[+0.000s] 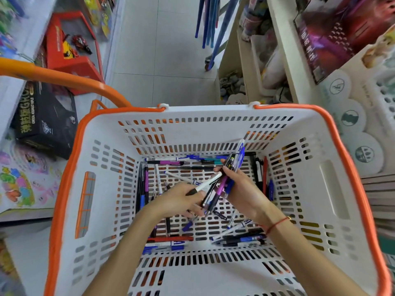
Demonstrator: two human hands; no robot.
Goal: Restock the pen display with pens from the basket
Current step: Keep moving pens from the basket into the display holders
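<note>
Two hands are in shot, both down inside one basket [333, 189], white with an orange rim. I count one bundle [226, 180] of pens in my right hand [245, 195], fingers curled tight round it; blue, purple and black barrels, too overlapped to number, tips fanning up past the fist. My left hand [179, 199] sits just left of that grip, pinching one white pen [207, 184] with a black end, its far tip touching the bundle. Whether the lower fingers hold more, I can't tell. Under and around both grips loose pens [168, 240] litter the basket floor, well over a dozen, red, blue, black and purple, some along the far wall beyond the bundle. One orange handle [64, 79] arcs away far left. Beyond the basket, shelves [284, 50] right of my grip and toy boxes [70, 52] left.
</note>
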